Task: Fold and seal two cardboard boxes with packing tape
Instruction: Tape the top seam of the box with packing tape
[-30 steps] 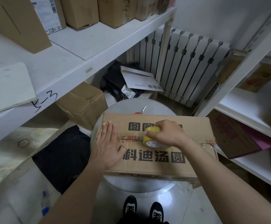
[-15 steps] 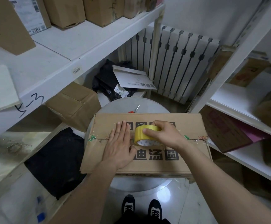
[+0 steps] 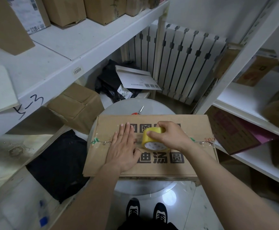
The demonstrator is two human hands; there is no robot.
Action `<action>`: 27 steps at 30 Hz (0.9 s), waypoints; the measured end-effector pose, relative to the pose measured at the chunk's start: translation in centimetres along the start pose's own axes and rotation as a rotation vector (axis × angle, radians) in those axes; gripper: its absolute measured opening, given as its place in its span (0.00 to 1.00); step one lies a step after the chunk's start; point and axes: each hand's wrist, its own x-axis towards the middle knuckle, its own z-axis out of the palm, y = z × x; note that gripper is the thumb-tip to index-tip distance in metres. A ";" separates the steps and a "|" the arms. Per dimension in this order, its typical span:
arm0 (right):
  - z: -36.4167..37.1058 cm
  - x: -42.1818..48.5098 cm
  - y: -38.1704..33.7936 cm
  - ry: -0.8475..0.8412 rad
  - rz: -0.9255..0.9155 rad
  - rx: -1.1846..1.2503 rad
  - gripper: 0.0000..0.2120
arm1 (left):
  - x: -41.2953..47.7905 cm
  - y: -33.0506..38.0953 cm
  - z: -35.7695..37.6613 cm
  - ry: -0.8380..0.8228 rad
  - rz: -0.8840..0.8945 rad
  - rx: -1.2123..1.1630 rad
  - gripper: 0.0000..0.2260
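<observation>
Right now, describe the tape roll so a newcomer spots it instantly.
A cardboard box lies on the round table between white shelves. On its middle seam the right hand grips the tape roll, the only yellow ring in sight.

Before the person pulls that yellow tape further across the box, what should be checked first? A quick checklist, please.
1. Flaps of the cardboard box meet along the seam: ok.
2. Left hand lies flat on the box, pressing the flaps down: ok.
3. Right hand grips the tape roll, which sits on the seam: ok.
4. Tape laid so far sticks smoothly: cannot tell, the left hand covers much of it.
5. Box fully supported: not ok, its right end overhangs the round table.
6. Scissors near for cutting: ok, they lie on the table behind the box.
</observation>
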 end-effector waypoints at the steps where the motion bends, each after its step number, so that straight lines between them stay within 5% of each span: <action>1: -0.1 0.0 -0.1 0.014 0.007 -0.040 0.18 | 0.0 0.0 0.0 -0.002 -0.001 0.002 0.39; 17: -0.9 -0.5 -1.4 0.091 0.026 -0.752 0.20 | 0.1 0.2 0.3 0.000 0.000 0.024 0.38; 24: -1.0 -0.8 -0.9 0.203 0.035 -0.878 0.23 | 0.1 0.1 0.4 -0.006 -0.019 0.033 0.39; 27: -2.0 -0.9 0.4 0.187 0.046 -0.659 0.25 | 0.1 0.1 0.2 0.005 -0.023 0.009 0.38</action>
